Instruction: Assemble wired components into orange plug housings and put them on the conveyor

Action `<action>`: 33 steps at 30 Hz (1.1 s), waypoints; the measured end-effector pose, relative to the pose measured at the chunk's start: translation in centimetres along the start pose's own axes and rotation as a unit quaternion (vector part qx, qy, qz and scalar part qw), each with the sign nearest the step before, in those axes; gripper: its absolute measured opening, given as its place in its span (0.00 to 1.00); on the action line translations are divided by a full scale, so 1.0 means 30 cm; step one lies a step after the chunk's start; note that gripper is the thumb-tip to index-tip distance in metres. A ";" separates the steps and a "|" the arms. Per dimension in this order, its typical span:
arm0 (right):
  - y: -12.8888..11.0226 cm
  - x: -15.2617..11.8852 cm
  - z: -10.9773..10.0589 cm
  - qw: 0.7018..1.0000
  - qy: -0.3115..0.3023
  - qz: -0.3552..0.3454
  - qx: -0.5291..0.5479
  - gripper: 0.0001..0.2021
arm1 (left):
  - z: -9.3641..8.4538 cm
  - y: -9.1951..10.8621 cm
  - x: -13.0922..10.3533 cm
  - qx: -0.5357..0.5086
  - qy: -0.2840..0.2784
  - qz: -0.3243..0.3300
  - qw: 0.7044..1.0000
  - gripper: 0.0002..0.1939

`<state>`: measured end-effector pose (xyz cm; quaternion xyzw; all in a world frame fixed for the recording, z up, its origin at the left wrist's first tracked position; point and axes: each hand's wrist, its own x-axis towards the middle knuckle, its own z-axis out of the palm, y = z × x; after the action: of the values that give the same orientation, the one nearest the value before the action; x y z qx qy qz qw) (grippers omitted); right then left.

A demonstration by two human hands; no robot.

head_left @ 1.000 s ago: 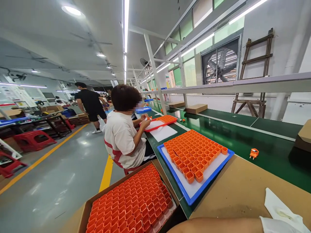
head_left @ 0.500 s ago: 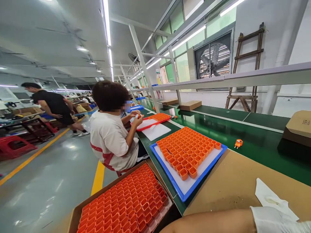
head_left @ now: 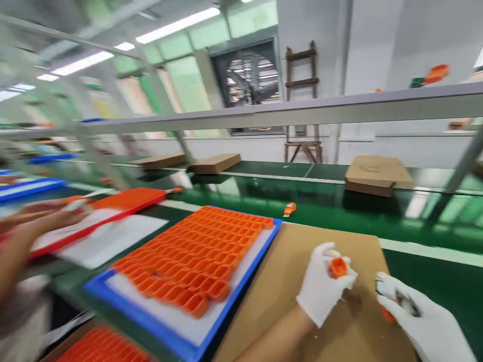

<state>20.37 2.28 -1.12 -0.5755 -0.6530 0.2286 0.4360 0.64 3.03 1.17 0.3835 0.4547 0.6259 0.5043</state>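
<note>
My left hand [head_left: 325, 279], in a white glove, is closed around a small square orange plastic cup [head_left: 338, 267] whose open end faces up. It hovers over a brown cardboard sheet [head_left: 287, 281]. To its right, my right hand [head_left: 422, 314], also gloved in white, has its fingers curled together. A dark, shiny bit [head_left: 407, 303] shows between the fingers and an orange bit [head_left: 387, 314] below them; what these belong to is unclear. Left of the cardboard, a blue-rimmed tray [head_left: 241, 306] bears many similar orange cups [head_left: 188, 251] in rows.
An orange piece with pins [head_left: 290, 209] lies on the green belt [head_left: 320, 213]. Beyond stands a cardboard box [head_left: 377, 173]. A shelf [head_left: 294, 113] runs across above the belt. At left, a co-worker's hands [head_left: 49, 216] are over a red tray [head_left: 132, 211]. More orange cups [head_left: 101, 347] sit below.
My view has swung right, so the scene has shifted left and blurred. Both gloved hands are now in sight; before, only a forearm and glove cuff showed at the lower edge.
</note>
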 end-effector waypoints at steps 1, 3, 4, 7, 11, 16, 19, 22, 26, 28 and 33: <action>-0.011 -0.008 -0.018 1.000 -0.013 0.013 -0.004 0.15 | 0.000 0.018 -0.003 0.004 0.016 -0.001 1.000 0.31; -0.045 -0.010 -0.022 0.999 -0.046 0.020 0.007 0.12 | -0.006 0.042 -0.006 0.027 0.021 -0.011 0.999 0.28; -0.062 -0.006 -0.015 0.998 -0.057 0.019 0.017 0.09 | -0.009 0.049 -0.009 0.049 0.012 -0.008 0.999 0.25; -0.101 0.002 0.004 0.996 -0.071 0.005 0.061 0.08 | -0.013 0.058 -0.018 0.068 0.013 -0.001 0.998 0.25; -0.105 -0.015 0.014 0.995 -0.045 -0.038 0.086 0.15 | 0.000 0.061 -0.027 0.040 0.058 -0.008 0.998 0.36; -0.074 -0.039 0.035 0.997 -0.040 -0.031 0.054 0.25 | -0.007 0.061 -0.029 0.077 0.044 0.046 0.995 0.24; -0.078 -0.044 0.037 1.000 -0.001 -0.015 0.026 0.19 | -0.025 0.057 -0.026 0.085 -0.001 0.001 0.996 0.26; -0.097 -0.047 0.032 0.998 -0.013 -0.045 0.037 0.13 | -0.040 0.049 -0.026 0.048 -0.058 -0.040 0.996 0.32; -0.107 -0.051 0.039 0.987 -0.031 -0.062 0.144 0.08 | -0.040 0.041 -0.036 -0.010 -0.117 -0.044 0.992 0.31; -0.103 -0.050 0.044 0.977 -0.018 -0.046 0.208 0.08 | -0.035 0.044 -0.042 -0.028 -0.126 -0.049 0.990 0.27; -0.089 -0.044 0.040 0.980 -0.006 -0.049 0.193 0.09 | -0.036 0.076 -0.043 -0.094 -0.188 -0.080 0.974 0.21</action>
<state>17.83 0.65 0.00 -0.4467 -0.6266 0.3324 0.5453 -0.77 1.41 3.01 0.4080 0.3201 0.5400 0.6629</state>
